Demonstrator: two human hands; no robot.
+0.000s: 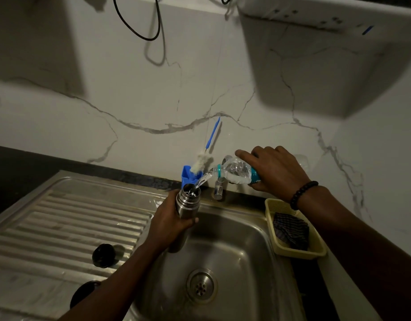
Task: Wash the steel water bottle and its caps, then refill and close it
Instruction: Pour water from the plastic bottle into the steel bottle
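Both hands gripping two bottles (188, 205)

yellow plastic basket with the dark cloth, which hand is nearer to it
Right. The right hand holds the plastic bottle just above the yellow plastic basket; the left hand grips the steel bottle across the sink.

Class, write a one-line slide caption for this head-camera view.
Over the sink, the right hand pours water from a plastic bottle into the steel bottle held by the left hand.
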